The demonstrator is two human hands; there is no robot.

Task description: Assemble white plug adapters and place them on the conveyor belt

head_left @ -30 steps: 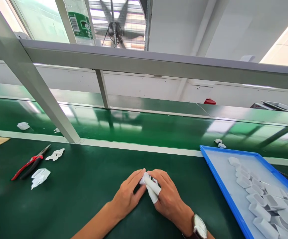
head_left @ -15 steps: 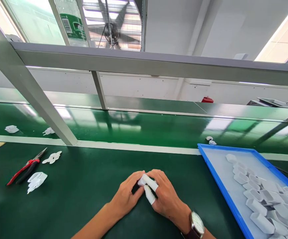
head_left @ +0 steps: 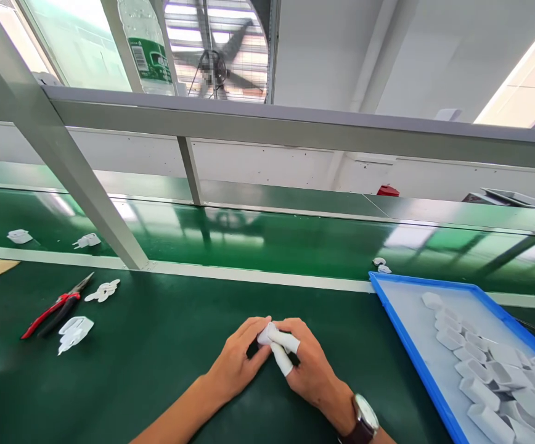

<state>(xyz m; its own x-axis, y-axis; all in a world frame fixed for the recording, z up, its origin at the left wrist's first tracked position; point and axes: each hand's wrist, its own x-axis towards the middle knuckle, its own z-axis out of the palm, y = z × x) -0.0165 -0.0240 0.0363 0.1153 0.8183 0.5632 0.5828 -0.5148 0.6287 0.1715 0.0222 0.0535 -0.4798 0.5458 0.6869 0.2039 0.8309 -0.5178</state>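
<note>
1. Left hand [head_left: 240, 353] is nearly closed, its thumb and fingers pinching a small white piece [head_left: 265, 333] just above the bench [head_left: 166, 382].
2. Right hand [head_left: 314, 365] closes in from the other side, fingertips drawn together on the same piece; two of them wear white covers [head_left: 282, 360], so exactly where each one grips is hard to tell.
3. With so little of the piece exposed, it could slip or flip out if one hand pressed harder than the other. The covers might dull the feel or slide on a smooth surface. Uneven force could also mark or bend it.
4. To the right, a blue-rimmed tray [head_left: 408, 345] holds many pale, hollow-looking parts [head_left: 479, 393], crowded and overlapping towards its near end; a knock could shift that heap.
5. A clear bottle [head_left: 150, 58] with a green label stands beyond the frame rail [head_left: 267, 123]; whether it holds liquid, I cannot tell.
</note>
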